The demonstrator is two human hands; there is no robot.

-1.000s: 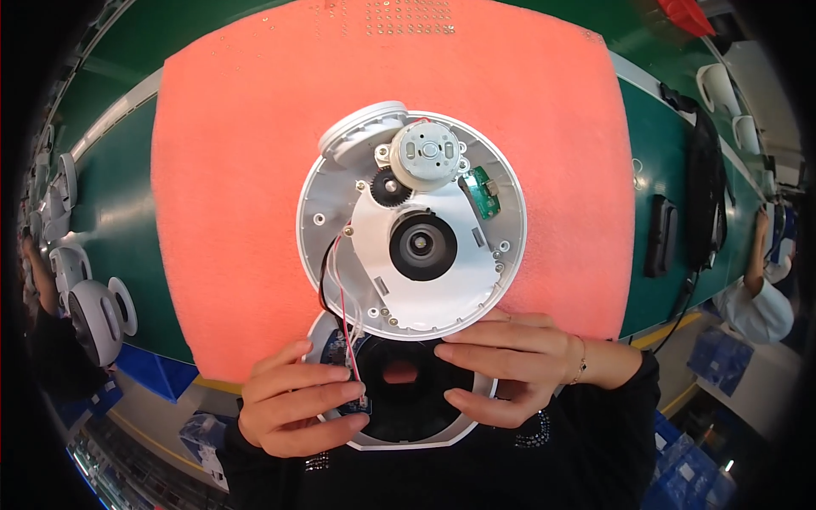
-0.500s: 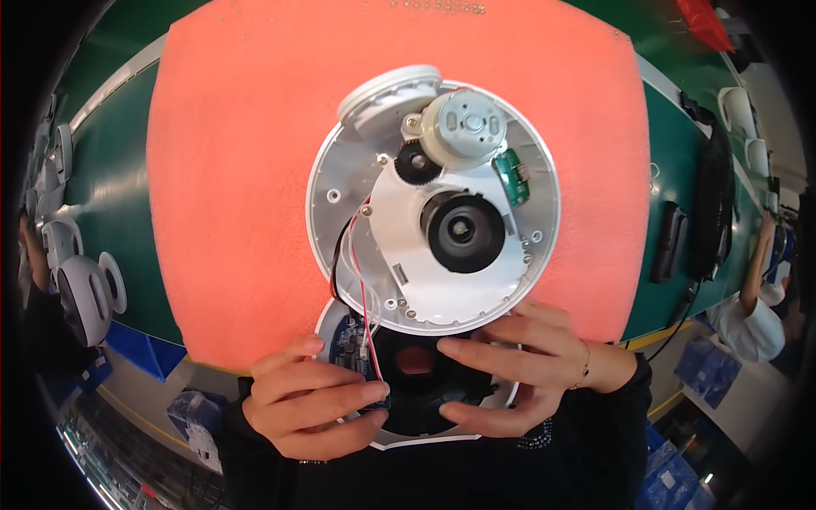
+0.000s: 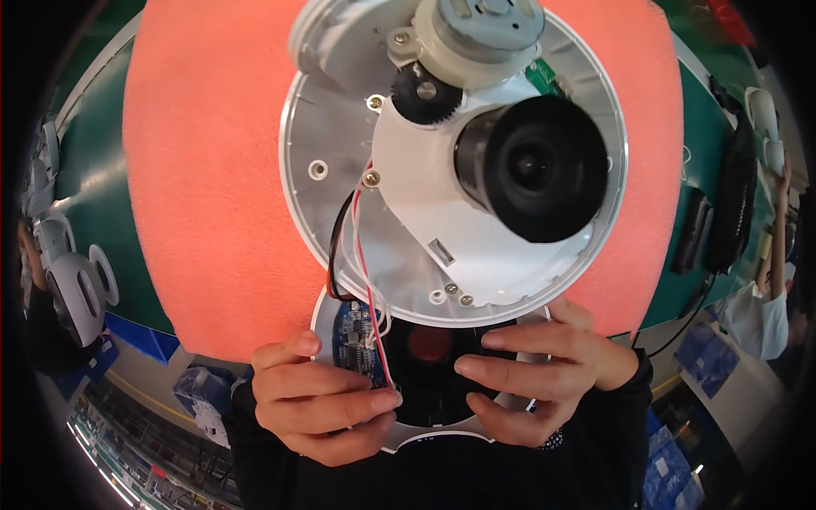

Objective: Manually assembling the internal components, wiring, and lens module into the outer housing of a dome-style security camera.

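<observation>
Gripping the left side of a white housing (image 3: 321,327), the left fingers (image 3: 340,410) are bent and slightly parted, their tips at the lower edge of a blue circuit board (image 3: 357,342). Right fingers (image 3: 531,371), loosely curled, hold the housing's opposite side. Just above both sets, a round white shell (image 3: 319,225) carries a motor (image 3: 493,34) and a black cone (image 3: 544,170); wires (image 3: 359,242) lead down toward the board. Beyond the fingers lies an orange mat (image 3: 200,204).
</observation>
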